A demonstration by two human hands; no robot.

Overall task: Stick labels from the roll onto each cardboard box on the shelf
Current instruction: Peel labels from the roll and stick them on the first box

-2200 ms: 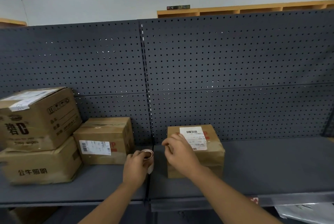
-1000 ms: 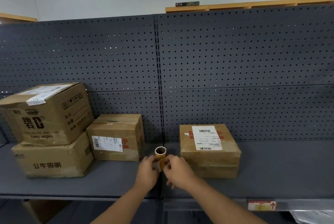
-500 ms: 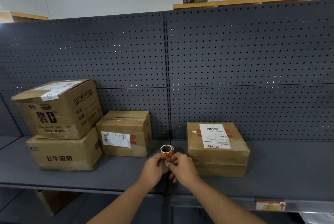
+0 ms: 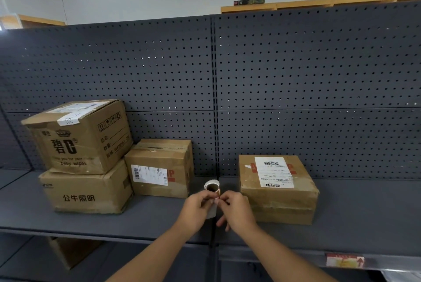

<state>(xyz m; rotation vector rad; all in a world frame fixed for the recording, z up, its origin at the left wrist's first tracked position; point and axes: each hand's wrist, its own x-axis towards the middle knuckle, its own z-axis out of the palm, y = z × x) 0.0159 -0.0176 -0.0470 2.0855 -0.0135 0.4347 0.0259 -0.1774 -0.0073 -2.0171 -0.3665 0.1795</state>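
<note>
My left hand (image 4: 196, 210) grips a small label roll (image 4: 212, 187) with a brown core, held above the grey shelf (image 4: 364, 218). My right hand (image 4: 237, 210) pinches the roll's loose white strip (image 4: 211, 210) just below it. A flat cardboard box (image 4: 279, 193) with a white shipping label on top sits right of my hands. Left of them stands a smaller box (image 4: 159, 167) with a white label on its front. Further left, a baby-wipes box (image 4: 79, 136) is stacked on a wider box (image 4: 86, 193).
A dark pegboard back panel (image 4: 296, 88) rises behind the shelf. A red and yellow tag (image 4: 344, 260) sticks to the shelf's front edge at the right. Another cardboard box (image 4: 68, 252) sits on the level below, at the left.
The view has shifted left, so the boxes sit further right in the frame. My hands stay together on the roll, and a white strip now hangs down between them.
</note>
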